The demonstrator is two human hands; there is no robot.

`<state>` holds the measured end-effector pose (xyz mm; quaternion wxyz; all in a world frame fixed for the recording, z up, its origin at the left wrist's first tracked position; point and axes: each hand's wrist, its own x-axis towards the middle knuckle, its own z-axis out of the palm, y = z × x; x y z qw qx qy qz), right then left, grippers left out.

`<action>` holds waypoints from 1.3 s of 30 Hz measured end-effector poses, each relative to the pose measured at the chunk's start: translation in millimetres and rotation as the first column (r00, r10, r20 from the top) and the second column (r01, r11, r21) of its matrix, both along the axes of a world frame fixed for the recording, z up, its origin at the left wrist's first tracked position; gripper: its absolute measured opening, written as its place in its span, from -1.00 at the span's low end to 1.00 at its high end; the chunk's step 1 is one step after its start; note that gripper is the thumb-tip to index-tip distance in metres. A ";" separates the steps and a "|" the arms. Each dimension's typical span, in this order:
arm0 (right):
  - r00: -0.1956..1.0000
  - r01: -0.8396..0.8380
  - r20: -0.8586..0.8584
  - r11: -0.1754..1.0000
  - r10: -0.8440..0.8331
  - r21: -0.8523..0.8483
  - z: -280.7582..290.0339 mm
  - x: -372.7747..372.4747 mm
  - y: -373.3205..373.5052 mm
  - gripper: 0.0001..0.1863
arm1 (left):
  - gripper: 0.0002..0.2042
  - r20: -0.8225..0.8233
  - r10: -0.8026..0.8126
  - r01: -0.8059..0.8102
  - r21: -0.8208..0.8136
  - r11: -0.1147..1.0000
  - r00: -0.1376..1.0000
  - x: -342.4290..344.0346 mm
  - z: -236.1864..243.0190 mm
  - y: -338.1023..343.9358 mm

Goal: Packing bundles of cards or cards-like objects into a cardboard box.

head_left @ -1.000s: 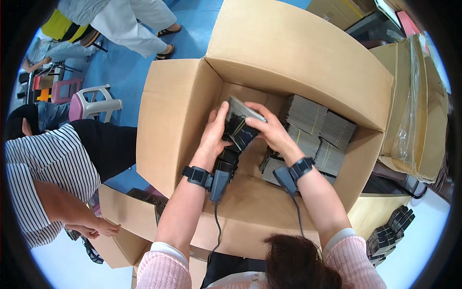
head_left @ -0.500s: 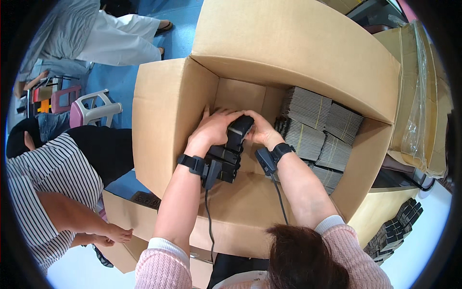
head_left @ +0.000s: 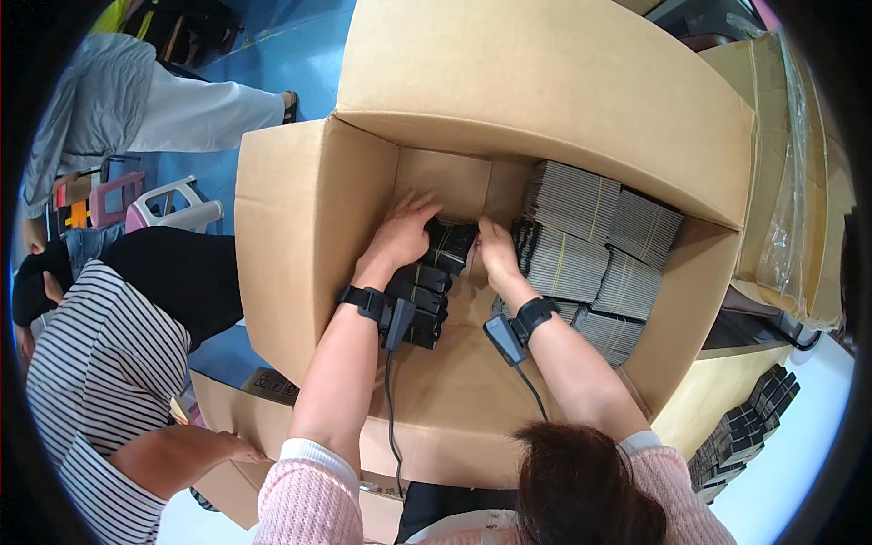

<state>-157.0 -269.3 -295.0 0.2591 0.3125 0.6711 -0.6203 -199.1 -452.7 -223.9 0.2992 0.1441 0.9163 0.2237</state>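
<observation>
Inside the open cardboard box [head_left: 536,127], a banded black bundle [head_left: 451,245] lies at the far end of a row of similar black bundles [head_left: 418,304] along the left side. My left hand [head_left: 401,234] rests against this bundle's left side, its fingers stretched out and spread toward the far wall. On the opposite side, my right hand [head_left: 497,254] has its fingers drawn together at the bundle's right end, touching it. Several grey-edged banded stacks [head_left: 568,263] fill the right part of the box. Both wrists carry black straps with small cabled devices.
A person in a striped top [head_left: 109,363] stands close on the left, an arm by a lower carton [head_left: 227,404]. Another person in white trousers [head_left: 200,104] is farther back near plastic stools [head_left: 177,209]. More black bundles [head_left: 745,427] lie at right, below a plastic-wrapped carton [head_left: 772,182].
The black bundle has gone from tilted between my hands to lying level in the row. My left fingers have spread. The person in stripes has shifted an arm toward the lower carton.
</observation>
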 end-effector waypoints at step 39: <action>0.474 -0.309 0.025 0.140 0.880 0.941 146.6 43.0 117.0 0.12 | -0.10 0.714 0.335 -0.726 0.346 0.595 0.615 66.1 42.3 143.1</action>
